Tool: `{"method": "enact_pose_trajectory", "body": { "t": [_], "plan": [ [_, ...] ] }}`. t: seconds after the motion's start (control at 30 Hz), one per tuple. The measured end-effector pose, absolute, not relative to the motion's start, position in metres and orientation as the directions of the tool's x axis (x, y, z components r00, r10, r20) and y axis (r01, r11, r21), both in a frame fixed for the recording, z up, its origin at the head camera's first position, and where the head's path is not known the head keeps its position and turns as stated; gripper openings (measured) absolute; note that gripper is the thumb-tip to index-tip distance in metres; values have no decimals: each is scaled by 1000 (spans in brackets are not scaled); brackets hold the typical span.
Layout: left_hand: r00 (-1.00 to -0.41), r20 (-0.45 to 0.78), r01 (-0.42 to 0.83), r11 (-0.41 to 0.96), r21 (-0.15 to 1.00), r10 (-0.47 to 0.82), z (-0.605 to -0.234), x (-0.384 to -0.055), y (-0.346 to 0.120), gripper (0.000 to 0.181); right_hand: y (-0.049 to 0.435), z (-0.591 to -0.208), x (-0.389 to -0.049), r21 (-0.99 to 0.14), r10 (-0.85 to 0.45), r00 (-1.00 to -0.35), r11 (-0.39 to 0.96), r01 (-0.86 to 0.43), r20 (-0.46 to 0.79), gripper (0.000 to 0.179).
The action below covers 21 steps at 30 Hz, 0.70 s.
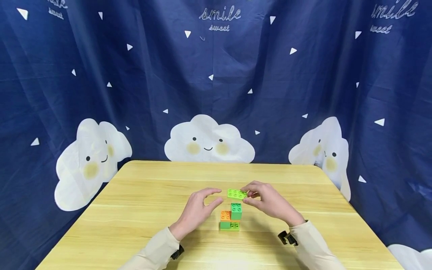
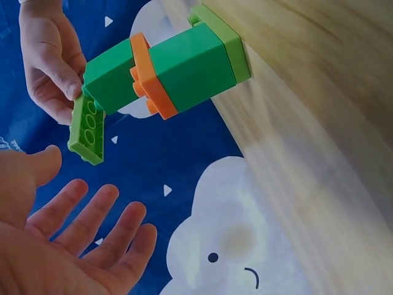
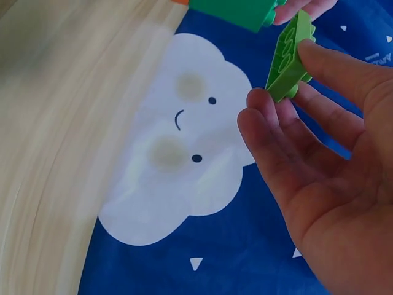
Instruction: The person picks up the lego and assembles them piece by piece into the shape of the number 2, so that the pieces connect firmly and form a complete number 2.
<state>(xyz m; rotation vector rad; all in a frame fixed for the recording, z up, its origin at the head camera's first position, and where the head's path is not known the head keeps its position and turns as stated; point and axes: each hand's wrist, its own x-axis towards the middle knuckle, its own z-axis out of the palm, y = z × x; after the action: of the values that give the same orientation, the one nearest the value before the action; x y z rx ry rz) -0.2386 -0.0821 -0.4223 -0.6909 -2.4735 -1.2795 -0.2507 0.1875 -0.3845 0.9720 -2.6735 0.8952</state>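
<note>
Between thumb and fingers, my right hand pinches one end of a flat light green building brick, seen with its studs up in the head view. In the right wrist view the hollow underside of this brick shows. Just below it stands a stack: a light green base brick, a green block, an orange flat brick and an upper green block, offset to the right. My left hand hovers left of the stack, fingers spread and holding nothing.
The light wooden table carries the stack near its front middle. Behind the table's far edge hangs a dark blue curtain with white clouds and triangles. Dark straps sit at the wrists over beige sleeves.
</note>
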Motion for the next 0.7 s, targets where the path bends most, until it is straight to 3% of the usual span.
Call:
{"method": "enact_pose_trajectory", "body": {
  "t": [0.7],
  "plan": [
    [-848, 367, 524, 503, 687, 381, -422, -237, -83, 34, 173, -390, -244, -476, -616, -728, 564, -674, 300, 25]
  ]
}}
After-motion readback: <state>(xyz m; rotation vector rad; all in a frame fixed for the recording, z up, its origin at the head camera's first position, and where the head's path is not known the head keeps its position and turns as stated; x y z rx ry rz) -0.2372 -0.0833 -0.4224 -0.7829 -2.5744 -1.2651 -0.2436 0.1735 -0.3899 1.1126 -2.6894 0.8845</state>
